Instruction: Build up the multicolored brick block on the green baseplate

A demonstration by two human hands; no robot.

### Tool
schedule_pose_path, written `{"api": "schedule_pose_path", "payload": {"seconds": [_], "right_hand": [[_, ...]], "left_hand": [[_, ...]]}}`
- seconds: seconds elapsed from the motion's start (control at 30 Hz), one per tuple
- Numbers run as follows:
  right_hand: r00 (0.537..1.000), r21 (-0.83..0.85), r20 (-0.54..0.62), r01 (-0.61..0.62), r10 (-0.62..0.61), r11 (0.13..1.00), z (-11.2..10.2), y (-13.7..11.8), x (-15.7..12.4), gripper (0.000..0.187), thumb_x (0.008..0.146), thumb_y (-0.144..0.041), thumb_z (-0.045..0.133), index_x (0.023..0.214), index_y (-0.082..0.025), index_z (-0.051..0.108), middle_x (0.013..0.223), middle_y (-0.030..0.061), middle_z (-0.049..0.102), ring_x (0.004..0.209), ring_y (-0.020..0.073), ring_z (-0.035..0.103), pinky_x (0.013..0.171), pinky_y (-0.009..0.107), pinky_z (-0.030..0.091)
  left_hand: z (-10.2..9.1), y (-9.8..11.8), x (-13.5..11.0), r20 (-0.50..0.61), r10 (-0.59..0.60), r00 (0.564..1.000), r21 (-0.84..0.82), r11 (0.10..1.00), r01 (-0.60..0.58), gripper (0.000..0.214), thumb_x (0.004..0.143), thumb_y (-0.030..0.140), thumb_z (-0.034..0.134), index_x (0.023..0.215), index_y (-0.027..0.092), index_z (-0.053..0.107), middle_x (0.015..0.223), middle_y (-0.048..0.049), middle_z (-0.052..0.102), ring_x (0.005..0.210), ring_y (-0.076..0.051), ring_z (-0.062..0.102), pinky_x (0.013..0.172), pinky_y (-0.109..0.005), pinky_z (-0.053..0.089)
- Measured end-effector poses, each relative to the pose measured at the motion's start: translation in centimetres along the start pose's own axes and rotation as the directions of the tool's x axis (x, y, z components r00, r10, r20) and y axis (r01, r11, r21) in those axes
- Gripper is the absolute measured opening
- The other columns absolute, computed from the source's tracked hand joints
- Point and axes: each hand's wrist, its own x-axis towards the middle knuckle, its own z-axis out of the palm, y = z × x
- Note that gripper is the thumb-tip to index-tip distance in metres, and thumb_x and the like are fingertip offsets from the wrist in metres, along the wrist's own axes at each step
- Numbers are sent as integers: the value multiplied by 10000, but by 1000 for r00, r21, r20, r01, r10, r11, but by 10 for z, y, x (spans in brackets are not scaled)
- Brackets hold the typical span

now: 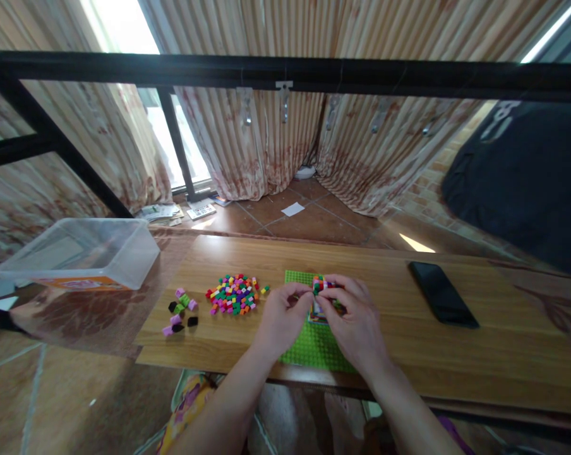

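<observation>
A green studded baseplate [314,346] lies on the wooden board in front of me. On it stands a small multicoloured brick build [319,284], partly covered by my fingers. My left hand [288,316] comes in from the left, thumb and forefinger pinched together at the build's left side. Whatever sits in that pinch is too small to name. From the right, my right hand [354,313] curls over the build, its fingers closed on the build's top and right side. Left of the baseplate lies a pile of tiny coloured bricks [235,296].
Several pink, lime and black bricks [184,303] are scattered at the board's left. A black phone [441,294] rests at the right of the wooden board [403,354]. Beyond the left end stands a clear plastic bin [134,253]. A dark metal bar [210,71] crosses in front of curtains.
</observation>
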Motion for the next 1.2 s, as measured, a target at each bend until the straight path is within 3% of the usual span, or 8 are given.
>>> {"api": "schedule_pose_path", "payload": {"seconds": [0.2, 0.4, 0.63, 0.8, 0.93, 1.07, 1.2], "right_hand": [[998, -22, -20, 57, -57, 998, 1, -7, 0, 102, 889, -270, 614, 830, -228, 687, 1058, 49, 685, 993, 228, 597, 882, 427, 452], [996, 3, -45, 73, -73, 997, 1, -4, -1, 86, 888, -273, 616, 868, -245, 694, 1064, 53, 680, 1001, 229, 602, 879, 433, 464], [997, 47, -59, 53, -50, 997, 2, -3, -1, 81, 880, -287, 628, 902, -252, 698, 1081, 55, 670, 1010, 223, 604, 886, 438, 469], [996, 63, -63, 62, -58, 996, 2, -3, 0, 88, 888, -279, 620, 910, -246, 699, 1077, 54, 673, 1006, 215, 606, 882, 421, 473], [996, 31, -59, 76, -74, 997, 1, 1, 2, 113, 904, -260, 595, 940, -235, 699, 1079, 62, 676, 1002, 213, 608, 873, 410, 478], [991, -137, -61, 109, -118, 984, -2, 6, 3, 139, 913, -250, 580, 959, -217, 707, 1096, 73, 682, 1003, 230, 590, 890, 429, 463], [986, -291, -32, 147, -163, 945, -3, 7, 3, 153, 915, -241, 572, 945, -197, 716, 1111, 84, 680, 1010, 249, 565, 900, 444, 449]], "left_hand": [[1, 5, 1, -1, -215, 977, -281, 937, 206, 206, 695, 331, 725, 691, 141, 645, 591, 24, 617, 530, -79, 550, 558, -199, 415], [0, 13, -1, 55, -356, 933, -472, 814, 338, 240, 598, 273, 792, 715, 129, 640, 596, 17, 644, 484, -60, 554, 497, -173, 397], [-1, 10, 1, 98, -387, 917, -562, 739, 372, 272, 559, 239, 823, 723, 122, 640, 578, 34, 624, 468, -37, 526, 486, -154, 401], [-1, 11, 0, 121, -373, 920, -554, 744, 374, 284, 558, 254, 836, 723, 127, 643, 591, 33, 631, 473, -37, 526, 505, -158, 410], [1, 11, -1, 98, -295, 951, -456, 836, 306, 215, 634, 285, 782, 714, 124, 663, 645, 6, 663, 492, -43, 521, 520, -171, 401], [3, 4, 2, -55, -88, 995, -249, 966, 72, 60, 711, 199, 683, 706, 140, 693, 619, 22, 638, 531, -62, 513, 541, -181, 401], [4, -3, 2, -112, 98, 989, 8, 995, -98, 132, 781, 165, 610, 809, 168, 740, 742, -9, 700, 660, -109, 590, 634, -217, 456]]}}
